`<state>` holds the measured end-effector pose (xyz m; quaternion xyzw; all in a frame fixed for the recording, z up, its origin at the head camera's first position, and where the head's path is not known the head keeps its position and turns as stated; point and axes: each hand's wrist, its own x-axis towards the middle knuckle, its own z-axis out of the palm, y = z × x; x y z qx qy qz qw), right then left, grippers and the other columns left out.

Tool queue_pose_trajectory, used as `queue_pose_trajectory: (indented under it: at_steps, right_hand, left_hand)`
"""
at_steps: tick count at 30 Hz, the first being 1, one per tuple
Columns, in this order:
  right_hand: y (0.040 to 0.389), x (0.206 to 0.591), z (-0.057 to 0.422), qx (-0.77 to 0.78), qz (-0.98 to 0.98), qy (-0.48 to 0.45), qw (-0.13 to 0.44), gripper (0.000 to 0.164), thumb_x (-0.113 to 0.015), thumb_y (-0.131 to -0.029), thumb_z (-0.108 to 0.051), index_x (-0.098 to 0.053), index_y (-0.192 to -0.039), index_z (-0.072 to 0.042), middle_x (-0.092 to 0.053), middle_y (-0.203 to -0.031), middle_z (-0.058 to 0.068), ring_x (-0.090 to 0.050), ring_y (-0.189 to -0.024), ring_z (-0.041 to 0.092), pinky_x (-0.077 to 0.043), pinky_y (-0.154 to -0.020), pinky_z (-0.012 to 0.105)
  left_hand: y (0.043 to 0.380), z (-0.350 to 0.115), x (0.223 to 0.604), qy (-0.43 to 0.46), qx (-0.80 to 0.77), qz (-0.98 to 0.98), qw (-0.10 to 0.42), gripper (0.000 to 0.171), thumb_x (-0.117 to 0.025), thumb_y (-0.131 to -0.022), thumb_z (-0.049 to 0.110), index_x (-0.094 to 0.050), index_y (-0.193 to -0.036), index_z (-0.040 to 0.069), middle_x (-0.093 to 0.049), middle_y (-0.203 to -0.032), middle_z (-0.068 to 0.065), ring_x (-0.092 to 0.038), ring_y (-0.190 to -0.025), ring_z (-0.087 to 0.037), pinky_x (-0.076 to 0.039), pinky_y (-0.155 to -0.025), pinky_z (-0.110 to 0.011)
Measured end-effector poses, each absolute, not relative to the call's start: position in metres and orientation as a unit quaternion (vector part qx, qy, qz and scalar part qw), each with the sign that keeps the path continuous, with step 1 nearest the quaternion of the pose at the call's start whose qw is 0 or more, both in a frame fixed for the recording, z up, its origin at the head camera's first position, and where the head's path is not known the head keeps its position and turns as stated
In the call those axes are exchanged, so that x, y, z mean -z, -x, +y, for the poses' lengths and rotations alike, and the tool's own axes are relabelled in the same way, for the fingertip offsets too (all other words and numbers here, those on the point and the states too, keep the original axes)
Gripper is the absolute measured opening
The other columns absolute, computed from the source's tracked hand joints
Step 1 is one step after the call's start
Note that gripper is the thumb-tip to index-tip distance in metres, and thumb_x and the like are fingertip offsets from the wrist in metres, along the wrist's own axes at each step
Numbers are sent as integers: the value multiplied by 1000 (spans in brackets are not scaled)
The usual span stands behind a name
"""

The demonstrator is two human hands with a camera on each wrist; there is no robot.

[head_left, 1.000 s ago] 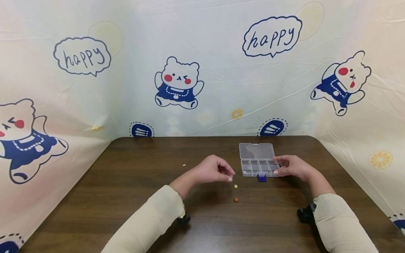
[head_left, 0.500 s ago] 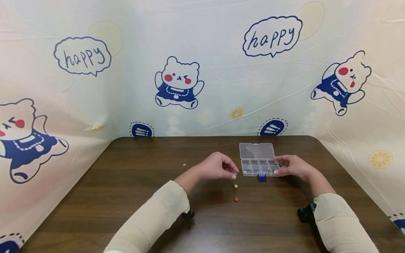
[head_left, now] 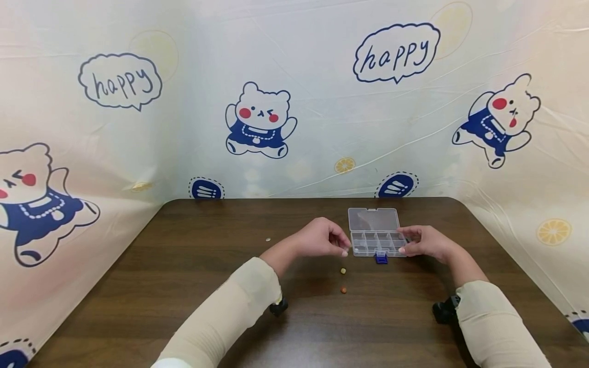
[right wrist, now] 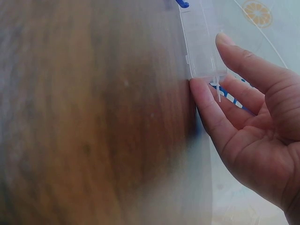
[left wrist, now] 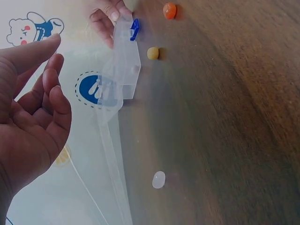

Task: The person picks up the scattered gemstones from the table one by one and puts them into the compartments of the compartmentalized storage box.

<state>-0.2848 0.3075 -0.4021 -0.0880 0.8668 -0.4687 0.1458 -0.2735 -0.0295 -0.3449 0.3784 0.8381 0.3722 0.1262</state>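
A clear plastic compartment box [head_left: 377, 243] lies with its lid raised at the back right of the table. My right hand [head_left: 430, 243] holds its right end, thumb at the front and fingers behind. My left hand [head_left: 319, 237] hovers just left of the box, thumb and fingers drawn together on a small pale piece, mostly hidden by the fingertips. In the left wrist view, the fingers [left wrist: 58, 105] are curled. A small yellow bead [head_left: 343, 271] and an orange bead [head_left: 343, 290] lie in front of the box. One whitish bead [left wrist: 135, 69] shows inside the box's left end.
A white oval bead [head_left: 268, 239] lies on the brown wooden table [head_left: 207, 286], left of the left hand. The box's blue latch [head_left: 381, 258] juts out at the front. A printed curtain [head_left: 317, 112] stands behind the table and along both sides.
My left hand has moved right and slightly away from me, up to the box's left side. The right hand, the box and the loose beads have stayed put.
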Motion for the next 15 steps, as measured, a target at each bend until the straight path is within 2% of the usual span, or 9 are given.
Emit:
queue_pose_trajectory:
  at_steps: [5, 15]
  right_hand:
    - [285, 403, 308, 472, 865, 90, 144, 76, -80, -81, -16, -42, -143, 6, -37, -142, 36, -63, -91, 25, -55, -81, 35]
    - [285, 403, 308, 476, 862, 91, 146, 76, -80, -81, -14, -41, -142, 8, -36, -143, 37, -64, -91, 24, -55, -81, 35]
  left_hand:
    - [276, -25, 345, -380, -365, 840, 127, 13, -79, -82, 10, -77, -94, 6, -68, -81, 7, -57, -73, -11, -50, -68, -23]
    - [279, -17, 341, -372, -351, 850, 127, 9, -80, -82, 12, -77, -90, 12, -67, -79, 7, -56, -73, -12, -49, -67, -22]
